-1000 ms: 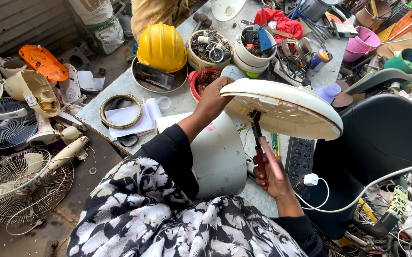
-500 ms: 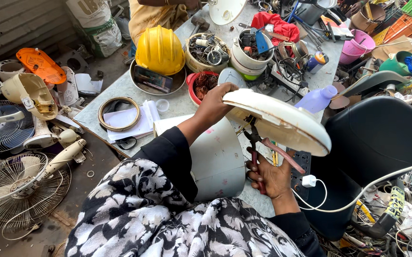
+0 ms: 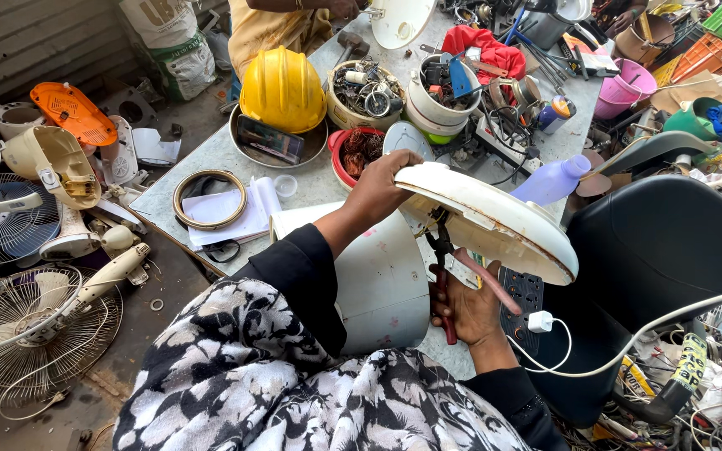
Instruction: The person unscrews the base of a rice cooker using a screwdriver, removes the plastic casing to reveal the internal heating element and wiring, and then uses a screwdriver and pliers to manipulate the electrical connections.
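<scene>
Fan base: a round, shallow cream-white plastic base (image 3: 494, 219), smooth and slightly domed, with brownish rust-like stains along its rim; it is tilted on edge above the table, just in front of the black chair.
Left hand: the left hand (image 3: 384, 185) grips the upper left edge of the base, fingers curled over the rim.
Right hand: the right hand (image 3: 468, 307) is clenched around the red-pink handles of the pliers (image 3: 444, 266), under the base.
Pliers: dark metal head pointing up, reaching the underside of the base near its middle.
White drum: a smooth white cylindrical housing (image 3: 378, 280) lies on its side just below the base, against the person's patterned sleeve.
Table: a grey, speckled, stone-like table (image 3: 211, 159) crowded with parts.
Metal bowl: a shallow steel bowl (image 3: 254, 146) holds a glossy yellow hard hat (image 3: 282, 88) and a dark flat device.
Red bowl: a red plastic bowl (image 3: 343, 159) holds a tangle of copper-coloured wire.
Beige tub: a round tub (image 3: 363, 92) is filled with small metal rings and scrap pieces.
White cup: a white pot (image 3: 432, 104) holds tools, one with a blue blade.
Bottle: a lilac plastic bottle (image 3: 549, 179) lies just behind the base.
Chair: a black padded chair (image 3: 661, 250) stands to the right.
Floor: a wire fan guard (image 3: 31, 330) lies at the left.
</scene>
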